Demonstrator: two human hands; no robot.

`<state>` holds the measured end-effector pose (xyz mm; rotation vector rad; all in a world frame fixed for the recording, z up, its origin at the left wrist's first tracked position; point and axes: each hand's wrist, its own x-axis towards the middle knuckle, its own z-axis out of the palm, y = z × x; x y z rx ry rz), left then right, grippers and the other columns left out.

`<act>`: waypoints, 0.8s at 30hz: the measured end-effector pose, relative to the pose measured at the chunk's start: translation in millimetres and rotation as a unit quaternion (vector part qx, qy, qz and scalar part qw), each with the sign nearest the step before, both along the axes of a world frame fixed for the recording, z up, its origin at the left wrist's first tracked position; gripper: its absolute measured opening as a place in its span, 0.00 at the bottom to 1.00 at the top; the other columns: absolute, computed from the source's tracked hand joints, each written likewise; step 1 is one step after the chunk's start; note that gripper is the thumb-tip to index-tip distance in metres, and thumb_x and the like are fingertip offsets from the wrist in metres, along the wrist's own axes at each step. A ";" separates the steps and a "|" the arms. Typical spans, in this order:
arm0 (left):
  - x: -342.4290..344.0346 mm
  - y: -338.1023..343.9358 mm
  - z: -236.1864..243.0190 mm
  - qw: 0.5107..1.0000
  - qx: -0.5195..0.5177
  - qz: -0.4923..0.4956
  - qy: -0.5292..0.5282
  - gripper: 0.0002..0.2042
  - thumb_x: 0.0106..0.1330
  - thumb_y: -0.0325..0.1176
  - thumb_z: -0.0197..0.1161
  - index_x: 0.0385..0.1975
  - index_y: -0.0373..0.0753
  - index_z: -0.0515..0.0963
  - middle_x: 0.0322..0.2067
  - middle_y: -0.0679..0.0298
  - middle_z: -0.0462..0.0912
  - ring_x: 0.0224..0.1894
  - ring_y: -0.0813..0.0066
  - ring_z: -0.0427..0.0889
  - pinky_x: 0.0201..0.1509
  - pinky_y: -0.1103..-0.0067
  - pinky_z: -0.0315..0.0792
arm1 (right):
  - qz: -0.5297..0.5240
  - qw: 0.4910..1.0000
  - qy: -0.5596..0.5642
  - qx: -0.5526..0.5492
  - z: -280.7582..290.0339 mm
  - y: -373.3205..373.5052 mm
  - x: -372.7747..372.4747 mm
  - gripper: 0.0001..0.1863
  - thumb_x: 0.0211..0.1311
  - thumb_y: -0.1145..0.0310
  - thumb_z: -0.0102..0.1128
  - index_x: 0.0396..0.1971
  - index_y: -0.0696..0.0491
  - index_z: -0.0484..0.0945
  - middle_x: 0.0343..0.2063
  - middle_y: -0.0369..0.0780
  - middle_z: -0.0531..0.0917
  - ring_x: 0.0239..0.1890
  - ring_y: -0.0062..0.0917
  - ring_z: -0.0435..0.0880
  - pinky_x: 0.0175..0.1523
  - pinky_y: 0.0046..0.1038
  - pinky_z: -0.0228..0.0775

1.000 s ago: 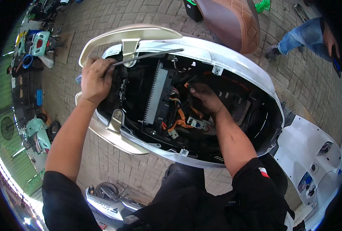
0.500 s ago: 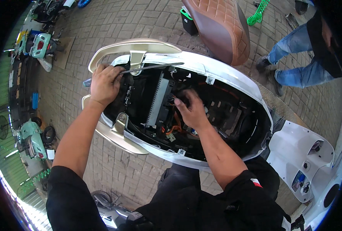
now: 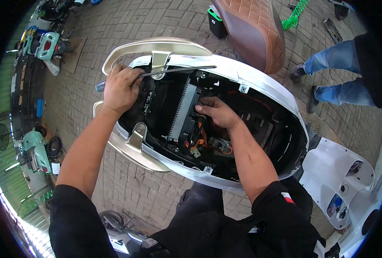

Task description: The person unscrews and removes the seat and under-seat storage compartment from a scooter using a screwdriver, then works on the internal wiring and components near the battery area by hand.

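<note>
A white scooter body lies open before me, its seat off and the black inside showing. My left hand is closed round a long screwdriver; its bluish handle end sticks out past the hand and its shaft points right across the rim. Across the bay stands a finned grey controller box. My right hand is closed at the box's right side, thumb and fingers pinching what looks like a black wiring connector, mostly hidden by the fingers. Black and orange cables run below it.
Gold grab rails flank the body's left end. Beyond it are a brown quilted seat, a black bin and a green coiled hose. A person in jeans stands at the right. Green scooters stand far left.
My right hand has shifted slightly up and, from a blur, come to rest at the controller's side. The left hand still holds the screwdriver. The whole view has shifted a little.
</note>
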<state>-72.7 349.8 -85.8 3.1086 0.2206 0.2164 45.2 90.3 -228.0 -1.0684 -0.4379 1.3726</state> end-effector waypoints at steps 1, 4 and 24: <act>1.4 -0.2 0.5 1.000 0.000 -0.001 0.001 0.10 0.56 0.32 0.62 0.38 0.43 0.81 0.33 0.65 0.80 0.43 0.60 0.75 0.48 0.65 0.69 | -0.001 1.000 0.001 0.000 -4.8 -2.1 -0.2 0.20 0.63 0.61 0.62 0.43 0.65 0.78 0.38 0.38 0.82 0.43 0.21 0.76 0.53 0.22 0.66; 1.9 -2.1 3.0 1.000 -0.003 -0.004 0.003 0.10 0.56 0.32 0.62 0.38 0.43 0.81 0.33 0.64 0.80 0.42 0.60 0.75 0.48 0.65 0.69 | -0.026 0.999 0.033 0.017 -4.3 -2.3 -6.0 0.17 0.62 0.63 0.63 0.42 0.63 0.80 0.37 0.38 0.82 0.41 0.20 0.77 0.51 0.22 0.67; 5.7 -2.5 3.1 1.000 -0.010 -0.001 -0.014 0.08 0.56 0.32 0.62 0.36 0.45 0.81 0.31 0.65 0.80 0.42 0.59 0.75 0.47 0.65 0.69 | -0.141 0.989 -0.017 -0.037 -21.4 -31.4 -17.7 0.14 0.64 0.61 0.61 0.36 0.59 0.80 0.30 0.30 0.79 0.34 0.15 0.72 0.43 0.22 0.65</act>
